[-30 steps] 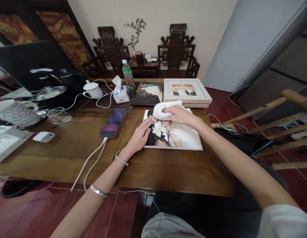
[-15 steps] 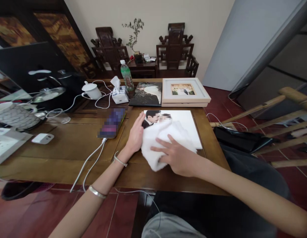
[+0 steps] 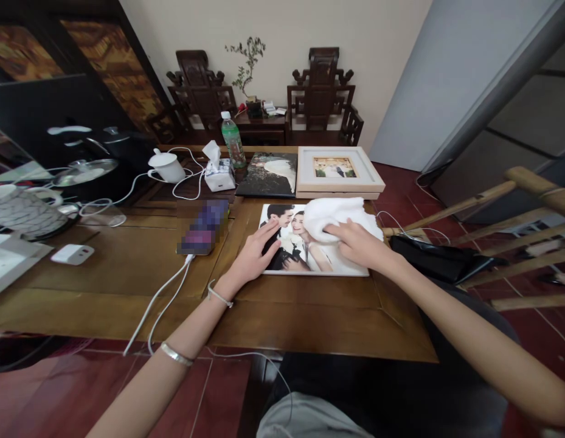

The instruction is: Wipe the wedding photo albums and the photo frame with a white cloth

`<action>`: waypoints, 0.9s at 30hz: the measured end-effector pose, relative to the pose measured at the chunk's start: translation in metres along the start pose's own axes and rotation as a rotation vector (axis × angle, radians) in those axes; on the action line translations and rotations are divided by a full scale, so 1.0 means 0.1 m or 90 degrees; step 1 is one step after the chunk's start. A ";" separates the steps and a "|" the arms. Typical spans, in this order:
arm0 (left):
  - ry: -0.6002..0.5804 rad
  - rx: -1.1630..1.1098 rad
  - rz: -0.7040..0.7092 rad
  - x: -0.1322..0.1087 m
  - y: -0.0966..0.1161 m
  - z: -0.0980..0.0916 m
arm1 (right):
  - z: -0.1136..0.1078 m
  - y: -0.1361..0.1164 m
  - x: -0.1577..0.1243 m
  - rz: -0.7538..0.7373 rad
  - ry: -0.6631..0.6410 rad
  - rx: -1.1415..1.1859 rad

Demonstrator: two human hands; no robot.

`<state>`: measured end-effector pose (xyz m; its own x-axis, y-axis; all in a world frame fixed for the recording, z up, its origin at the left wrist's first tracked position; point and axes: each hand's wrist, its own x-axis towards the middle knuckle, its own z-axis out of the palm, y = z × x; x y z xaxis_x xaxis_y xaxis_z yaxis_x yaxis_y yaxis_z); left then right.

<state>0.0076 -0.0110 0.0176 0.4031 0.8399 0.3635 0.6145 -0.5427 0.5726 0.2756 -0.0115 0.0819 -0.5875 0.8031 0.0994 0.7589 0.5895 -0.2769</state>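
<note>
A flat photo panel (image 3: 291,255) with a picture of two people lies on the wooden table in front of me. My left hand (image 3: 257,250) rests on its left side, fingers stretched out and holding nothing. At the panel's upper right, my right hand (image 3: 360,243) presses a white cloth (image 3: 334,214), its fingers bent into the folds. The cloth covers the panel's right upper part and hangs over its right edge.
Behind the panel lie a dark picture (image 3: 269,174) and a light wooden frame (image 3: 377,182). To the left are a phone (image 3: 204,228) on a white cable, a tissue box (image 3: 219,176), a green-labelled bottle (image 3: 232,140), a lidded cup (image 3: 167,166) and a charger (image 3: 72,254).
My right hand and the cloth have moved right and away from me, uncovering most of the picture. My left hand has shifted from the panel's left edge onto its surface.
</note>
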 end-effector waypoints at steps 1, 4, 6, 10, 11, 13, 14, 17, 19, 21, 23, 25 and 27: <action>0.000 0.000 0.001 0.00 0.00 0.00 | 0.00 -0.02 0.15 -0.005 0.018 0.040; 0.004 -0.002 0.006 0.00 -0.02 0.01 | 0.02 -0.15 0.62 -0.014 0.050 0.215; 0.008 -0.003 0.007 0.00 -0.03 0.01 | 0.05 -0.27 0.91 0.013 0.015 0.311; 0.008 0.000 0.005 -0.01 -0.06 0.01 | 0.15 -0.43 1.22 -0.005 -0.014 0.284; 0.006 0.002 0.004 -0.01 -0.06 0.01 | 0.18 -0.43 1.23 -0.015 -0.003 0.264; 0.006 0.004 0.000 -0.01 -0.06 0.02 | 0.21 -0.38 1.18 -0.017 0.006 0.253; 0.006 0.002 -0.003 0.00 -0.06 0.02 | 0.21 -0.32 1.13 -0.014 0.005 0.260; 0.005 -0.005 -0.005 0.00 -0.03 0.01 | 0.15 -0.07 0.92 -0.031 0.030 0.244; 0.003 -0.008 -0.006 0.00 -0.02 0.00 | 0.09 0.13 0.78 -0.033 0.073 0.191; 0.004 -0.010 -0.010 0.00 -0.01 0.00 | 0.03 0.31 0.64 -0.004 0.105 0.144; 0.004 -0.010 -0.012 0.00 -0.01 0.00 | 0.00 0.42 0.49 0.020 0.108 0.113; 0.004 -0.009 -0.013 0.00 -0.01 0.00 | 0.00 0.43 0.31 0.011 0.084 0.073; 0.006 -0.008 -0.012 0.00 -0.01 0.00 | 0.04 0.33 0.09 -0.014 0.055 0.024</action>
<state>0.0071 -0.0106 0.0175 0.3845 0.8501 0.3598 0.6135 -0.5266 0.5885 0.2938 0.0150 0.0703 -0.5766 0.7954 0.1869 0.7341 0.6047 -0.3088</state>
